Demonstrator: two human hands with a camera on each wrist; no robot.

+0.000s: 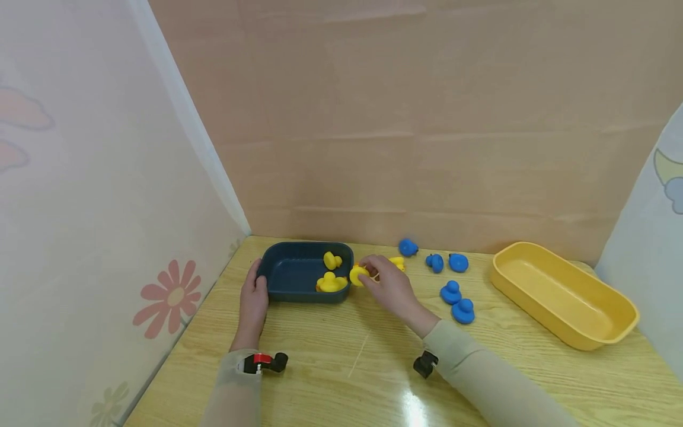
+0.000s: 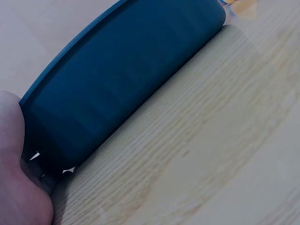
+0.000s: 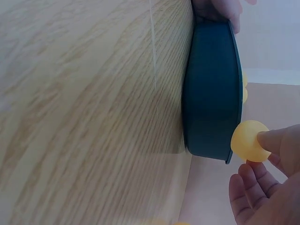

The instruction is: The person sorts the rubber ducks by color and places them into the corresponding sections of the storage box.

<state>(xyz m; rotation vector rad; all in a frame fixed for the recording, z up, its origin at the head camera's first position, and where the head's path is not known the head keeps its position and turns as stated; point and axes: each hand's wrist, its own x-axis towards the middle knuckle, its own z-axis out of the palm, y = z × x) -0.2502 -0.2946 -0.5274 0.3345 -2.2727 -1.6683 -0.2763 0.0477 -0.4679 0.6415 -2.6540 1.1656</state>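
My left hand (image 1: 253, 303) grips the left end of a dark blue tray (image 1: 306, 298), its thumb against the near corner. Two yellow rubber ducks lie in the tray's right part: one duck (image 1: 332, 260) is tipped over at the back, while another duck (image 1: 329, 282) is nearer the front. My right hand (image 1: 393, 289) pinches a third yellow duck (image 1: 358, 275) between thumb and fingers at the tray's right rim. In the right wrist view this held duck (image 3: 250, 141) is at rim height. Behind the right hand, more yellow (image 1: 398, 262) shows, partly hidden.
Several blue ducks lie right of my right hand, among them a back one (image 1: 408, 247) and a front one (image 1: 463, 311). Farther right stands a yellow tray (image 1: 555, 314), set at a slant. A papered wall (image 1: 427, 148) rises behind the wooden table (image 1: 331, 356).
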